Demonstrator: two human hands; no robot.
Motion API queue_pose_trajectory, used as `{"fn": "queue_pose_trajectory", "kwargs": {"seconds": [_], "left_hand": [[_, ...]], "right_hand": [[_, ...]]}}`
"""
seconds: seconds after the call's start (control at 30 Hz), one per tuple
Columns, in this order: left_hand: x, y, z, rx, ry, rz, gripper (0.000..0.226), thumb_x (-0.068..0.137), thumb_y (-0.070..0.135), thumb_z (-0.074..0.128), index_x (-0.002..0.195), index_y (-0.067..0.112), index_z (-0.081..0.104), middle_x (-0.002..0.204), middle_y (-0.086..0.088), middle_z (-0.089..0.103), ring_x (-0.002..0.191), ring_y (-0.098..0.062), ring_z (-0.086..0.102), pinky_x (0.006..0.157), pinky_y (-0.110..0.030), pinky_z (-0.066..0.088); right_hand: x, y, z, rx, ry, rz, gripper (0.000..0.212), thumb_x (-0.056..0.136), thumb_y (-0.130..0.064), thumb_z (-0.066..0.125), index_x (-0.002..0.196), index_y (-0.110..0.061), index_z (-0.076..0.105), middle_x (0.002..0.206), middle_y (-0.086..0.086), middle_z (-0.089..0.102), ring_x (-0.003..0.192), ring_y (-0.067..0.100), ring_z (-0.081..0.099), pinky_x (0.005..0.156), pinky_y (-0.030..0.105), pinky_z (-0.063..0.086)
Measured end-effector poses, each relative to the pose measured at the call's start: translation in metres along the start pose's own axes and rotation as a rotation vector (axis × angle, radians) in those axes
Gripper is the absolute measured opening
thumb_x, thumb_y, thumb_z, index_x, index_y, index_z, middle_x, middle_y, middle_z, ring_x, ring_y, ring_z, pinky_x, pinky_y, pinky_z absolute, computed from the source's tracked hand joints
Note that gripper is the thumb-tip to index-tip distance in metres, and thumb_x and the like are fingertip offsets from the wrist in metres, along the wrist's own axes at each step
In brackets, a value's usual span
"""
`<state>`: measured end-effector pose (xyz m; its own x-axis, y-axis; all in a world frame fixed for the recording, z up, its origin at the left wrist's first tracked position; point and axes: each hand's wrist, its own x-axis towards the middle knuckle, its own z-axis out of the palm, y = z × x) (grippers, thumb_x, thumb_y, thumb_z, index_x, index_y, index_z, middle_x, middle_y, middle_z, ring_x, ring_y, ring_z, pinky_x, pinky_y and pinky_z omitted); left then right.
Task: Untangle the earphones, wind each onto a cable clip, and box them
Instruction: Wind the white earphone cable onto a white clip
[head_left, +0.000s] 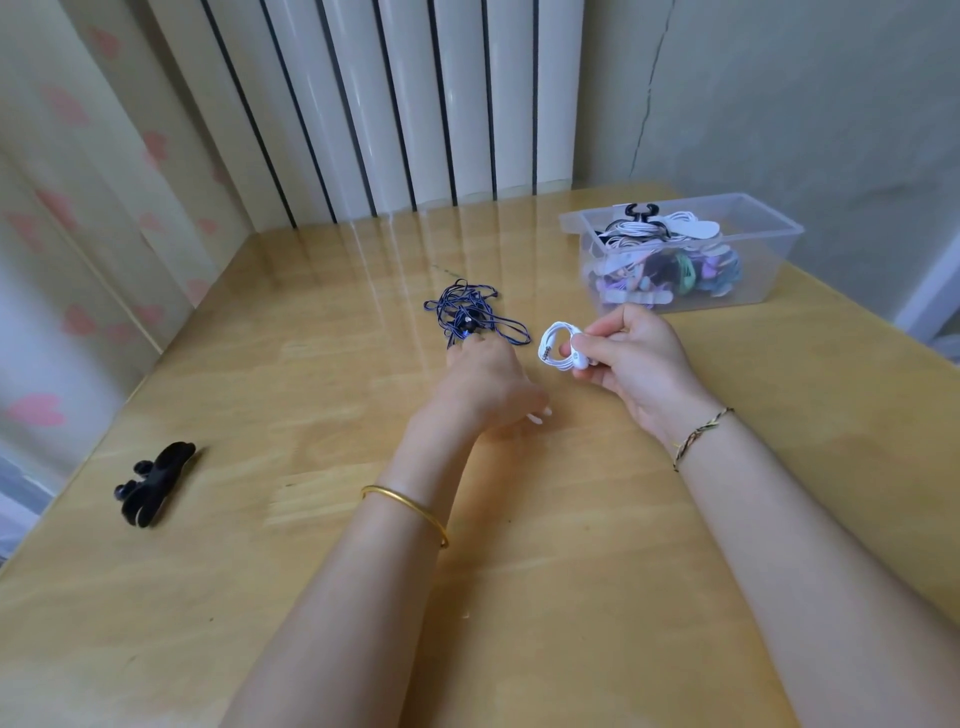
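My right hand (631, 358) pinches a white earphone coil (558, 349) wound on a white clip, held just above the table. A tangled blue-and-black earphone (470, 317) lies on the table beyond my left hand (485, 384). That hand reaches forward, palm down, its fingertips touching the near edge of the tangle. A clear plastic box (769, 244) at the back right holds several wound earphones on clips.
A black cable clip (153, 483) lies near the table's left edge. The wooden table (311, 571) meets a white radiator and curtain at the back and left. A grey wall stands behind the box.
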<state>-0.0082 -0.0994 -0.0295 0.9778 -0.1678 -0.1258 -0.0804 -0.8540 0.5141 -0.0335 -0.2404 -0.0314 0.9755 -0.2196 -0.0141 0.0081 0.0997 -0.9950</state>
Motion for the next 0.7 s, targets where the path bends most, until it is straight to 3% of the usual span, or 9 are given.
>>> {"fn": "queue_pose_trajectory", "kwargs": {"seconds": [0.07, 0.17, 0.23, 0.3, 0.53, 0.7], "left_hand": [[-0.003, 0.003, 0.001, 0.067, 0.017, 0.056, 0.018, 0.075, 0.021, 0.069, 0.068, 0.016, 0.053, 0.101, -0.005, 0.046, 0.105, -0.028, 0.048, 0.079, -0.033, 0.043], [-0.004, 0.002, 0.003, 0.097, 0.027, 0.141, 0.017, 0.076, 0.020, 0.072, 0.080, 0.017, 0.056, 0.109, -0.005, 0.049, 0.104, -0.027, 0.051, 0.086, -0.035, 0.047], [-0.002, -0.002, 0.003, 0.099, 0.004, 0.212, 0.026, 0.074, 0.020, 0.074, 0.070, 0.018, 0.049, 0.104, -0.006, 0.055, 0.095, -0.026, 0.057, 0.079, -0.034, 0.048], [-0.002, -0.005, 0.002, 0.097, 0.002, 0.269, 0.031, 0.073, 0.024, 0.079, 0.076, 0.017, 0.049, 0.097, -0.004, 0.053, 0.087, -0.021, 0.054, 0.071, -0.031, 0.044], [-0.003, -0.016, 0.014, -0.237, 0.104, 0.316, 0.033, 0.080, 0.031, 0.076, 0.098, 0.018, 0.051, 0.058, 0.011, 0.064, 0.063, -0.001, 0.048, 0.056, -0.018, 0.035], [-0.005, -0.014, 0.011, -0.461, 0.119, 0.295, 0.024, 0.086, 0.020, 0.068, 0.104, 0.015, 0.054, 0.059, 0.009, 0.065, 0.064, -0.010, 0.049, 0.054, -0.014, 0.035]], "right_hand": [[0.000, 0.000, 0.000, 0.003, -0.006, 0.001, 0.024, 0.084, 0.011, 0.059, 0.076, -0.007, 0.046, 0.060, 0.010, 0.061, 0.066, 0.015, 0.064, 0.059, 0.026, 0.054], [0.001, 0.000, -0.001, 0.000, -0.007, 0.000, 0.024, 0.084, 0.011, 0.059, 0.076, -0.007, 0.046, 0.064, 0.013, 0.061, 0.065, 0.013, 0.065, 0.058, 0.025, 0.054], [0.001, 0.000, -0.002, -0.003, 0.000, -0.002, 0.024, 0.083, 0.011, 0.059, 0.075, -0.008, 0.046, 0.065, 0.014, 0.061, 0.066, 0.014, 0.065, 0.059, 0.025, 0.054], [0.001, 0.000, -0.002, -0.002, 0.000, 0.000, 0.024, 0.083, 0.010, 0.059, 0.075, -0.008, 0.046, 0.065, 0.014, 0.062, 0.066, 0.015, 0.064, 0.060, 0.027, 0.054], [0.000, -0.004, -0.004, 0.163, 0.009, 0.053, 0.024, 0.086, 0.010, 0.058, 0.076, -0.008, 0.046, 0.065, 0.009, 0.054, 0.050, 0.004, 0.062, 0.056, 0.023, 0.053], [0.001, -0.006, -0.008, 0.341, -0.018, 0.101, 0.022, 0.087, 0.009, 0.056, 0.076, -0.007, 0.047, 0.076, 0.016, 0.056, 0.066, 0.020, 0.058, 0.054, 0.023, 0.052]]}}
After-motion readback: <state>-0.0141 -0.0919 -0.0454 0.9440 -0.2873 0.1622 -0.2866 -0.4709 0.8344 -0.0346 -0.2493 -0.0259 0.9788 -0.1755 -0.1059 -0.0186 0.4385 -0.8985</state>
